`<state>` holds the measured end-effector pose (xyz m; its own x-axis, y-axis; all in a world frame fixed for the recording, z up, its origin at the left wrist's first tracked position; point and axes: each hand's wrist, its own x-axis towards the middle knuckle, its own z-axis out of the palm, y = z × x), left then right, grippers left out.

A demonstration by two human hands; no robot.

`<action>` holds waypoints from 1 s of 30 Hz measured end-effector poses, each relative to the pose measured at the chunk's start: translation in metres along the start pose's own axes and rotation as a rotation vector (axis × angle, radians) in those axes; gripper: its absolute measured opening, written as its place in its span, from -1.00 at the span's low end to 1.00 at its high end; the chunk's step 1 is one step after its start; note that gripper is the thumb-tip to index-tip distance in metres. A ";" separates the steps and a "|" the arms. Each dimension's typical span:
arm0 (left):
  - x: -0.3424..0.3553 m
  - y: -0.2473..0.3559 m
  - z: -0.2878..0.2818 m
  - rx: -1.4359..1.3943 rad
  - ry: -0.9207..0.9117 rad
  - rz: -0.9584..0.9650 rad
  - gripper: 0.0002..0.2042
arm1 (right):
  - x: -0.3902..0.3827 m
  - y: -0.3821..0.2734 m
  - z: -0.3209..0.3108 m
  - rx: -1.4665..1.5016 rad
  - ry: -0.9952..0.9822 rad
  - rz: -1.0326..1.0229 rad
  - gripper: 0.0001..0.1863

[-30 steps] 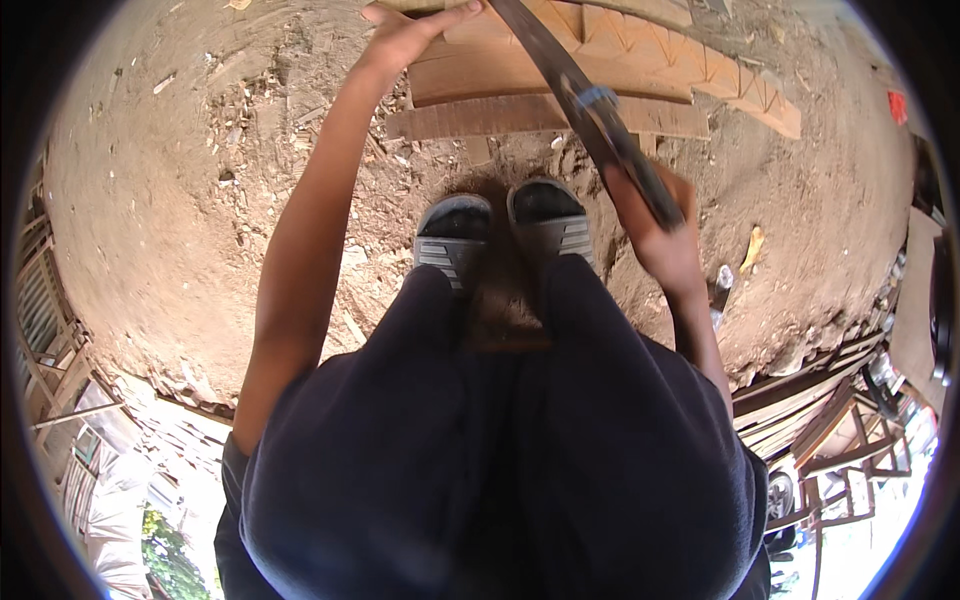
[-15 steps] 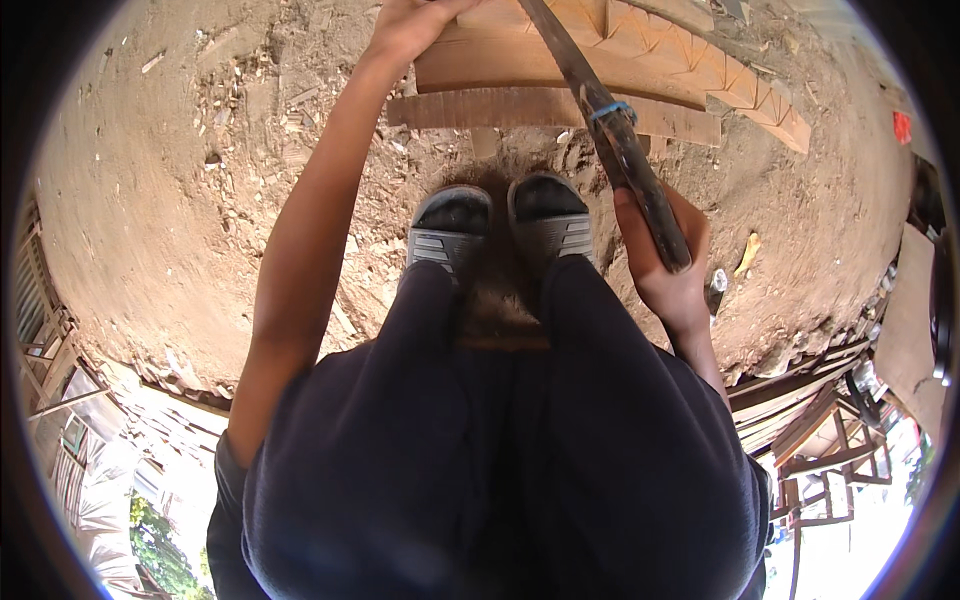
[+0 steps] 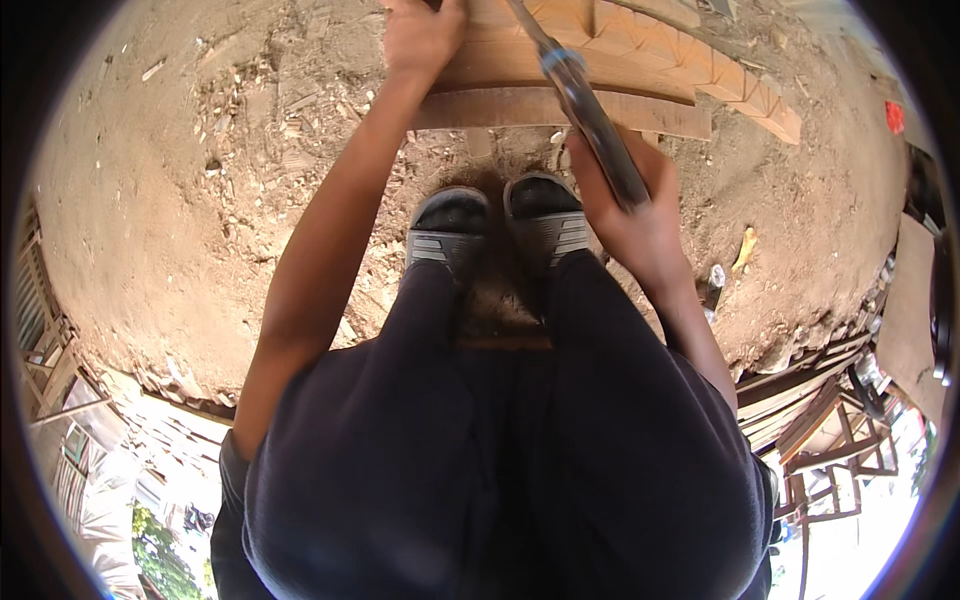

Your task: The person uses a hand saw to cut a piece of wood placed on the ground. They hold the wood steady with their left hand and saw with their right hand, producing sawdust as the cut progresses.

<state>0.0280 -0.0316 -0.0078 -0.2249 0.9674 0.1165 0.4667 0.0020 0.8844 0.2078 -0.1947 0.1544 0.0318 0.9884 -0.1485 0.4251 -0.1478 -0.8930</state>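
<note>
My right hand (image 3: 635, 190) is closed round the butt of a long dark wooden handle (image 3: 600, 130) with a blue band tied on it. The handle slants away over the timber, and its far end is beyond the upper edge. My left hand (image 3: 425, 40) is at the upper edge by the left end of a light brown wooden block (image 3: 560, 75). Its fingers are curled, and a small dark tip shows at them; what they hold is mostly cut off. Along the block's far right side runs a curved piece with zigzag marks (image 3: 690, 60).
A narrow plank (image 3: 490, 108) lies along the block's near side. My sandalled feet (image 3: 450, 215) stand just nearer. Wood chips litter the dirt floor (image 3: 200, 250). At right are a yellow scrap (image 3: 745, 248), a red item (image 3: 894, 117) and wooden chair frames (image 3: 835, 455).
My right hand and the handle have moved away from me and a little left. My left hand has shifted right and slightly nearer, its fingers now curled.
</note>
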 end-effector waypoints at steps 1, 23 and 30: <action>-0.001 0.004 0.002 0.040 -0.012 -0.061 -0.03 | 0.014 -0.002 0.004 0.005 -0.016 0.013 -0.82; -0.001 0.009 0.008 0.362 0.037 -0.213 -0.01 | -0.016 -0.001 -0.021 0.041 0.012 0.081 -0.75; -0.001 0.008 0.006 0.309 -0.032 -0.220 0.00 | 0.022 -0.005 -0.011 0.071 -0.012 0.119 -0.80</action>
<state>0.0368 -0.0309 -0.0032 -0.3234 0.9429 -0.0794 0.6474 0.2816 0.7082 0.2166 -0.1722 0.1608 0.0668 0.9633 -0.2601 0.3538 -0.2666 -0.8965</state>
